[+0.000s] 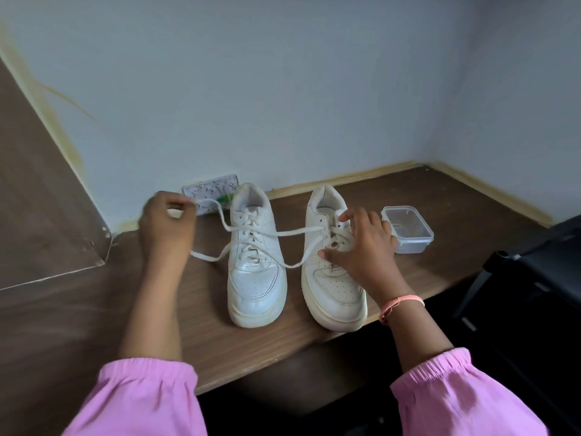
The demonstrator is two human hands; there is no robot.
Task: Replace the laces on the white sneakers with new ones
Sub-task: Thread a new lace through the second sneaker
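Two sneakers [295, 256] near table edge [283, 360].

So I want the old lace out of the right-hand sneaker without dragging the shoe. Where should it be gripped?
Probably on the free lace stretched leftward from the right sneaker, pinched from above near the eyelets. That span hangs clear over the left sneaker; the right hand already rests on the shoe, steadying it, while the left hand pinches the far end.

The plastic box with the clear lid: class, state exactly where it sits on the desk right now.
In the head view the plastic box sits on the desk, right of the right-hand sneaker and just beyond the right hand.
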